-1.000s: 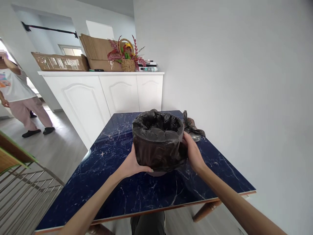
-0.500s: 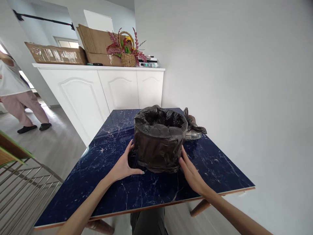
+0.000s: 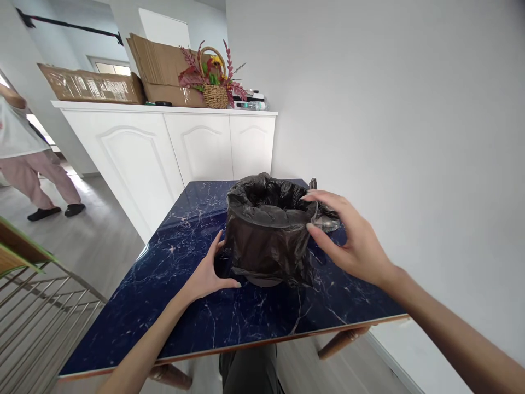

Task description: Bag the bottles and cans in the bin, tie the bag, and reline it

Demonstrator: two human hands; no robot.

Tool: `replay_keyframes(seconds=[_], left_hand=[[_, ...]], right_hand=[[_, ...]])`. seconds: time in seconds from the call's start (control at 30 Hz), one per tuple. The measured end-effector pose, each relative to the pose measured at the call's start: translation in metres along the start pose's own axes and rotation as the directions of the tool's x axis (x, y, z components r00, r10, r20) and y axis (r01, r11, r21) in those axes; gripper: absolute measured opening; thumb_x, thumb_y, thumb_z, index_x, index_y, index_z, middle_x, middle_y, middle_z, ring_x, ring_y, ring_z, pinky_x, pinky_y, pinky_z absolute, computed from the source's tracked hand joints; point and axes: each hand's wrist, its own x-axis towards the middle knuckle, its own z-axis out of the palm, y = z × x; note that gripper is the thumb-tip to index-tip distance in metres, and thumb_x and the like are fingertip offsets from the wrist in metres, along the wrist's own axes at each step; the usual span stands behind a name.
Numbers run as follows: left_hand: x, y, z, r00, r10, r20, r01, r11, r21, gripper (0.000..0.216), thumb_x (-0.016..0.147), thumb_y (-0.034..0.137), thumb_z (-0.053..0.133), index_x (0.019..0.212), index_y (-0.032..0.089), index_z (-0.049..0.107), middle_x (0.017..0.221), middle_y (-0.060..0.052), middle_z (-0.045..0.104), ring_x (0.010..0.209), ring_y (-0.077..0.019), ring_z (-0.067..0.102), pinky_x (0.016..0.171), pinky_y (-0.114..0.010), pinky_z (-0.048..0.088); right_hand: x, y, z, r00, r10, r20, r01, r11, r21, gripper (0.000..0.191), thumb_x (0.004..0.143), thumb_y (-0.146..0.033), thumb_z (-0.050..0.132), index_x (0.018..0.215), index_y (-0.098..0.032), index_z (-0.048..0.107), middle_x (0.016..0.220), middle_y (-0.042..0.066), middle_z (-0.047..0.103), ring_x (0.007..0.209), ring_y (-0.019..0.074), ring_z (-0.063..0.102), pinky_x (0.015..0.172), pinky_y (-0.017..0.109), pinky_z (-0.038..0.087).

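A round trash can lined with a black plastic bag (image 3: 266, 243) stands upright on the dark blue marbled table (image 3: 180, 317). The bag is folded outward over the rim and hangs down the sides, with a bit of the can's base showing below it. My left hand (image 3: 207, 278) is at the can's lower left, thumb and fingers spread, its fingertips partly hidden behind the can. At the right of the rim is my right hand (image 3: 355, 238), thumb outside and fingers above the rim, with a gap between them. Behind it lies a knotted dark plastic bag (image 3: 328, 221), partly covered.
A white cabinet (image 3: 200, 145) stands beyond the table, carrying cardboard boxes (image 3: 94, 87), a flower basket (image 3: 215, 97) and a bottle (image 3: 256, 105). The wall rises at right. A metal rack (image 3: 53, 312) is at lower left; a person (image 3: 33, 158) stands farther back.
My right hand has risen from the can's lower right side to its rim, fingers now apart. The bag's lower right edge hangs looser. My left hand has stayed almost still.
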Motion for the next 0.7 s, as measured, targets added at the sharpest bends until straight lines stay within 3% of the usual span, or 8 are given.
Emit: replay_keyframes(seconds=[0.1, 0.23, 0.43, 0.53, 0.7], left_hand=[[0.003, -0.008, -0.002, 0.998, 0.054, -0.023, -0.057, 0.989, -0.134, 0.139, 0.071, 0.081, 0.083, 0.174, 0.034, 0.002, 0.176, -0.019, 0.03, 0.162, -0.0443, 0.028, 0.131, -0.063, 0.026], [0.006, -0.007, -0.004, 0.989, 0.069, -0.13, -0.103, 0.954, -0.283, 0.107, 0.091, 0.082, 0.059, 0.172, 0.029, 0.012, 0.169, -0.021, 0.043, 0.156, -0.0374, 0.043, 0.13, -0.057, 0.032], [0.005, 0.001, -0.002, 0.979, 0.011, -0.203, -0.066, 0.961, -0.269, 0.085, 0.098, 0.074, 0.056, 0.163, 0.027, 0.027, 0.155, -0.019, 0.058, 0.146, -0.0327, 0.055, 0.122, -0.055, 0.044], [0.005, 0.002, -0.002, 0.977, 0.001, -0.214, -0.058, 0.964, -0.259, 0.081, 0.098, 0.072, 0.056, 0.159, 0.026, 0.03, 0.15, -0.018, 0.061, 0.141, -0.0315, 0.059, 0.119, -0.054, 0.047], [0.005, 0.004, -0.002, 0.975, -0.015, -0.223, -0.038, 0.973, -0.228, 0.074, 0.099, 0.071, 0.055, 0.154, 0.026, 0.033, 0.143, -0.017, 0.065, 0.136, -0.0309, 0.063, 0.116, -0.054, 0.049]], right_hand=[[0.021, 0.002, 0.002, 0.974, -0.135, 0.18, 0.133, 0.991, 0.019, 0.027, 0.106, -0.037, 0.063, 0.132, -0.033, 0.068, 0.122, 0.004, 0.078, 0.12, 0.028, 0.071, 0.124, 0.059, 0.044], [0.025, 0.005, -0.002, 0.944, -0.23, 0.236, 0.231, 0.973, 0.023, 0.018, 0.107, -0.04, 0.063, 0.112, -0.028, 0.076, 0.099, 0.004, 0.08, 0.102, 0.0271, 0.075, 0.1, 0.049, 0.06], [-0.003, -0.011, -0.051, 0.938, -0.204, 0.281, 0.237, 0.968, -0.088, 0.017, 0.107, -0.032, 0.064, 0.12, -0.028, 0.074, 0.095, 0.004, 0.079, 0.08, 0.023, 0.072, 0.069, 0.037, 0.055], [-0.024, -0.01, -0.08, 0.949, -0.144, 0.28, 0.191, 0.97, -0.149, 0.02, 0.106, -0.032, 0.065, 0.123, -0.034, 0.074, 0.094, 0.001, 0.079, 0.075, 0.024, 0.073, 0.065, 0.038, 0.054], [-0.058, 0.012, -0.123, 0.964, -0.086, 0.251, 0.162, 0.94, -0.3, 0.025, 0.106, -0.034, 0.062, 0.126, -0.041, 0.074, 0.103, 0.0, 0.082, 0.087, 0.0307, 0.078, 0.067, 0.044, 0.057]])
